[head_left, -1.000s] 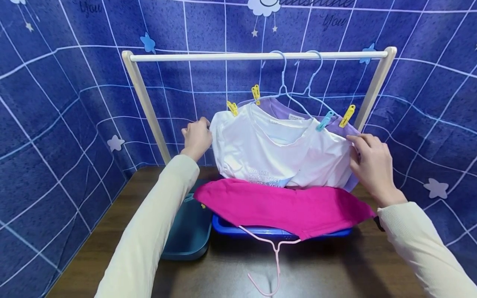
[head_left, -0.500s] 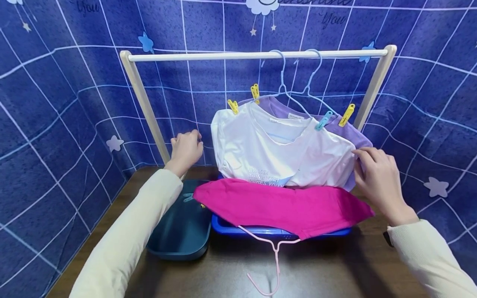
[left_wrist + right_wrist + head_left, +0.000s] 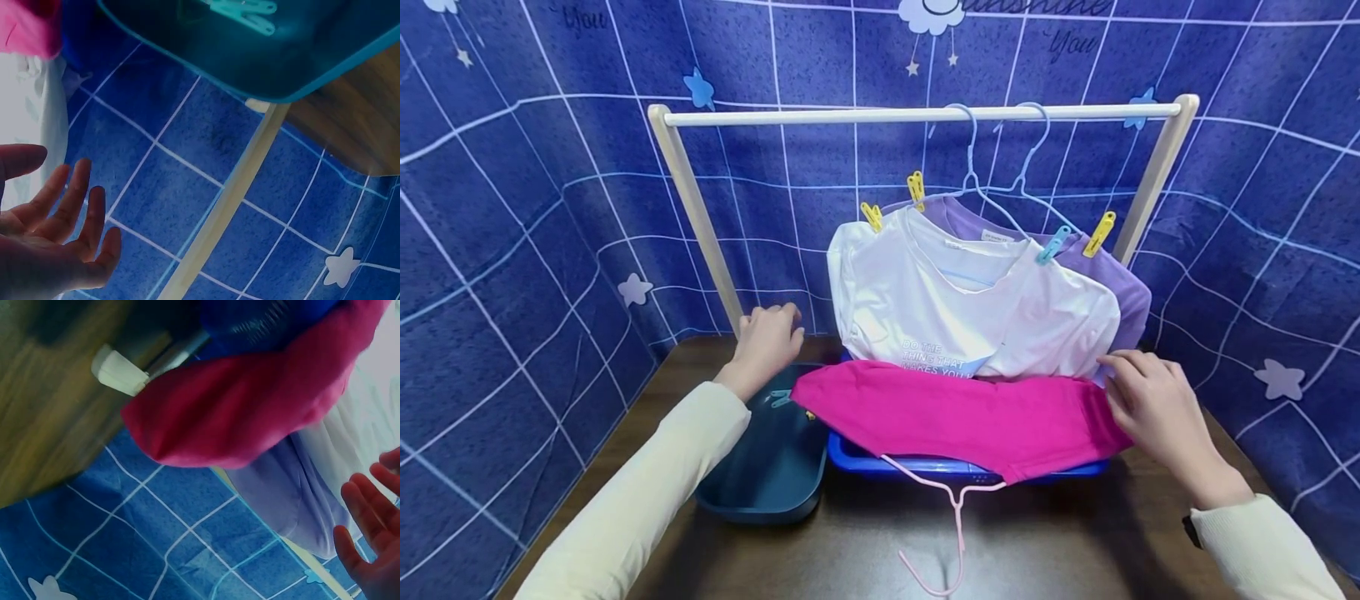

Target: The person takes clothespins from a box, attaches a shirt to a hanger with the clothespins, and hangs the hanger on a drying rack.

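Left hand (image 3: 766, 346): fingers loosely bent, gripping nothing, ten o'clock from the pink garment.
Right hand (image 3: 1157, 400): fingers relaxed, gripping nothing, near that garment's three o'clock end.
Pink garment (image 3: 962, 412): lying across the blue basket (image 3: 850, 458), pink hanger (image 3: 958, 521) poking out toward six.
Twelve o'clock: white T-shirt (image 3: 880, 292) before a purple shirt (image 3: 1123, 292), hung from the rack (image 3: 812, 116).
Nine o'clock: dark teal tray (image 3: 767, 467) holding clothespins (image 3: 781, 398).
Tabletop (image 3: 850, 550): dark brown wood, glossy toward six.
Room: blue gridded drapery (image 3: 550, 208) with stars, behind and on both sides.
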A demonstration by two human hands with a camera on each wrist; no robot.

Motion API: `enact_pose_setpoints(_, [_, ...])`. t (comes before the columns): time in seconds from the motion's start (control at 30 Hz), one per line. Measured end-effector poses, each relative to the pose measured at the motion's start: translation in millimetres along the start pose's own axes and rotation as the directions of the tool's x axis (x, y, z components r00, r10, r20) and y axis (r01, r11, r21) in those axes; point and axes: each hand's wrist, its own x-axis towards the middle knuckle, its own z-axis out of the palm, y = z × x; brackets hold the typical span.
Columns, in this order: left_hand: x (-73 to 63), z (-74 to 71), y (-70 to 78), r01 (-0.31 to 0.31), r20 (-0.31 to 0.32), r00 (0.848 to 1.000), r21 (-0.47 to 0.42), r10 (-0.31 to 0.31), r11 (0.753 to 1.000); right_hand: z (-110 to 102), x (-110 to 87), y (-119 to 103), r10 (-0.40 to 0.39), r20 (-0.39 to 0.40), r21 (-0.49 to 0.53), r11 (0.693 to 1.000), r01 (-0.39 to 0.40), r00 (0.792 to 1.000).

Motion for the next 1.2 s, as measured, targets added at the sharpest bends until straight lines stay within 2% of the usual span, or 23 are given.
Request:
enact_pose_setpoints(0.27, [-13.4, 17.9, -7.0, 0.004, 0.091, 0.996, 0.03, -0.006, 1.0, 1.4, -17.1, -6.3, -0.038, 0.103, 0.035, 0.999, 0.034, 0.994])
enact_pose_setpoints(0.57, [-27.5, 32.9, -14.1, 0.021, 0.134, 0.991, 0.019, -0.023, 1.0, 5.5, -32.9, -8.6, -0.103, 0.106, 0.063, 0.993, 0.096, 0.989])
enact_pose_setpoints(0.77, [-32.1, 42.2, -19.9, 0.028, 0.151, 0.988, 0.021, -0.031, 0.999, 4.6, -40.0, -9.0, -0.135, 0.117, 0.071, 0.989, 0.127, 0.984])
enact_pose_setpoints(1.0, [-39.0, 59.9, -26.3, 0.032, 0.19, 0.981, 0.04, -0.039, 0.999, 0.6, -47.5, -8.5, -0.172, 0.178, 0.118, 0.981, 0.152, 0.969])
enact_pose_setpoints(1.2, [-45.8, 70.5, -25.3, 0.022, 0.231, 0.973, 0.022, -0.026, 1.0, -0.3, -53.4, -8.0, -0.165, 0.229, 0.085, 0.985, 0.15, 0.959])
